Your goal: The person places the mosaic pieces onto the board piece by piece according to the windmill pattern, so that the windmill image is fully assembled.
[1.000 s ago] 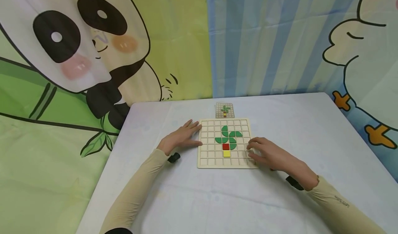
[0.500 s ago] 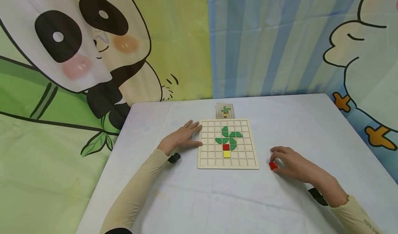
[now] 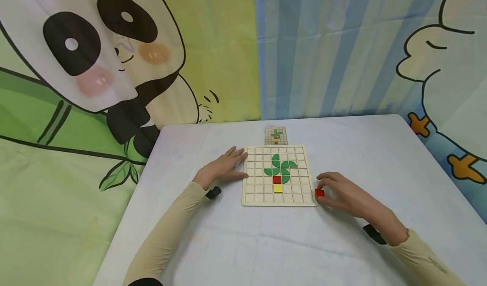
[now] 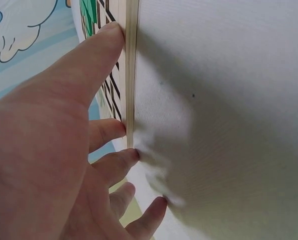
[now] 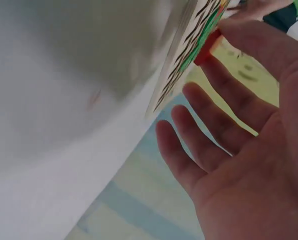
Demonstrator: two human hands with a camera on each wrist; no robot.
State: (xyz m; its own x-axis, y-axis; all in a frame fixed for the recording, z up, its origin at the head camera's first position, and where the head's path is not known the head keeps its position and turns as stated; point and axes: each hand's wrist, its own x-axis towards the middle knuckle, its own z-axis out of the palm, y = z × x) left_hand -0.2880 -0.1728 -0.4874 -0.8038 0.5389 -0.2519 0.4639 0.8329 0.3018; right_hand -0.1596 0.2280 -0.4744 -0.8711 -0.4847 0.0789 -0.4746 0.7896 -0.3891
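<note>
A wooden grid board (image 3: 258,197) lies on the table, with several green leaf-shaped pieces (image 3: 275,160), a red square (image 3: 277,179) and a yellow square (image 3: 278,188) set in its cells. My left hand (image 3: 222,167) rests at the board's left edge, thumb and fingertips touching it with fingers spread. Just off the board's lower right side, my right hand (image 3: 348,195) pinches a red square tile (image 3: 319,193) between thumb and index finger. In the right wrist view this red tile (image 5: 207,47) sits between those two fingertips, and the other fingers are loosely extended.
Behind the board lies a small pattern card (image 3: 276,135) showing a similar green, red and yellow figure on a grid. A white cloth covers the table (image 3: 243,243). Printed curtains (image 3: 323,53) hang beyond its back and sides.
My right hand moved right, away from the board, and a red tile came into view at its fingertips. It has since come back left with the tile. The left hand stays put.
</note>
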